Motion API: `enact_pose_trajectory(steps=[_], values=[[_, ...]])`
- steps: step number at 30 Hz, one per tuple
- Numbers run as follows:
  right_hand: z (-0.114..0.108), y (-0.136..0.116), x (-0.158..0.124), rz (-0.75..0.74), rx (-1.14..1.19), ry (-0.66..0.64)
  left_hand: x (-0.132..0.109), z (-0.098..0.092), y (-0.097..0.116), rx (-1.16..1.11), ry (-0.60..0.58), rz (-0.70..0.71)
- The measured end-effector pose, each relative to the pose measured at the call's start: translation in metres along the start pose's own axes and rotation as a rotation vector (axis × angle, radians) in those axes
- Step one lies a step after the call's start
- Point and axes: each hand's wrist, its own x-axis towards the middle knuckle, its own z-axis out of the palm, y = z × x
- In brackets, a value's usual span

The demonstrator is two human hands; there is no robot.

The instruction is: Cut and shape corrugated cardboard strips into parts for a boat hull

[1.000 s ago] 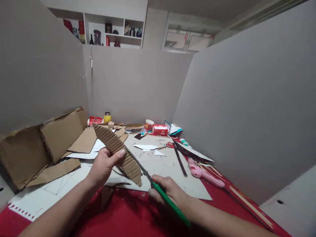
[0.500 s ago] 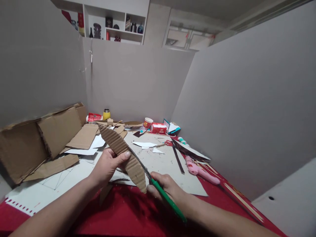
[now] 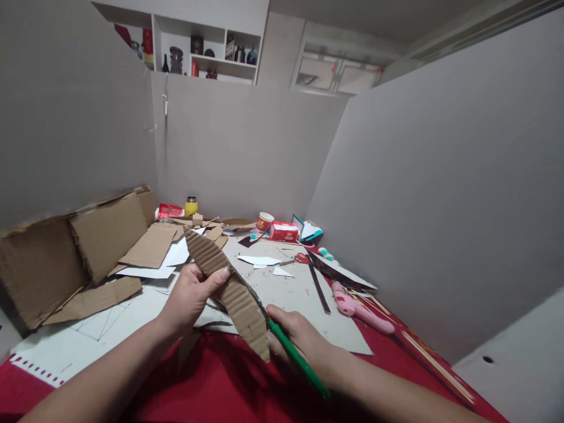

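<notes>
A long corrugated cardboard piece, pointed at both ends, is pinched in my left hand, the thumb lying on its ridged face. It is held tilted above the front of the table. My right hand is closed round the green handles of a pair of scissors. Their dark blades run along the right edge of the cardboard, partly hidden behind it, so I cannot tell how far apart they are.
Cardboard sheets lean at the left above drawn-on paper. White paper scraps, red scissors and a paper cup are farther back. A pink glue gun and thin wooden sticks lie right. Grey panels enclose the table.
The cardboard piece has shifted slightly down and right against the scissors, its lower tip now lower. The scissors' handles appear closer together. Both hands keep their hold.
</notes>
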Motion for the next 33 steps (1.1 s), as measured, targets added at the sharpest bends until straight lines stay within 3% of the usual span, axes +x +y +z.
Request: enact_pose_trajectory(steps=[12, 18, 23, 33], values=[[0.007, 0.003, -0.002, -0.010, 0.220, 0.015, 0.000, 0.000, -0.002, -0.032, 0.004, -0.020], [-0.002, -0.010, 0.002, 0.021, 0.170, -0.003, 0.002, -0.003, 0.002, -0.057, 0.042, 0.020], [-0.002, -0.008, 0.005, 0.022, 0.058, 0.014, -0.002, 0.001, -0.004, -0.034, -0.008, 0.000], [-0.001, 0.002, 0.004, 0.005, 0.154, 0.021, -0.003, 0.000, -0.006, -0.033, -0.026, -0.015]])
